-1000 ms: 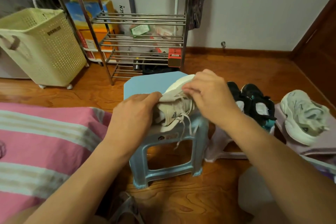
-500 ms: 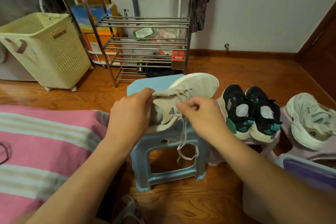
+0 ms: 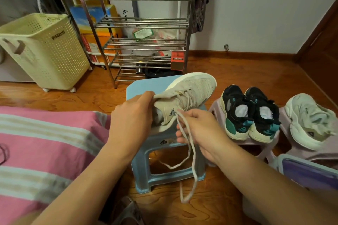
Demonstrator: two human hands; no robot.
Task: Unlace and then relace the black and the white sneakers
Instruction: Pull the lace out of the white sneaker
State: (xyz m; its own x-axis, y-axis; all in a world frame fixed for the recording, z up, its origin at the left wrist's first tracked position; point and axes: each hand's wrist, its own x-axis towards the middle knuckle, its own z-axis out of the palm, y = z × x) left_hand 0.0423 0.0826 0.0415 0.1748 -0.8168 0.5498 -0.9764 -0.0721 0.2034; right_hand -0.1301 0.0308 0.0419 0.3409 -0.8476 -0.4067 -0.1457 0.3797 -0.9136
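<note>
Pinching flat woven lace (image 3: 186,144), right hand (image 3: 199,129) fingers clamped, left hand (image 3: 133,118) gripping perforated cream sneaker (image 3: 190,95) heel

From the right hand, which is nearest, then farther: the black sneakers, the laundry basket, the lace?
1. Lace: held in the right hand.
2. Black sneakers: on the stool just right of it.
3. Laundry basket: far left, by the rack.
</note>
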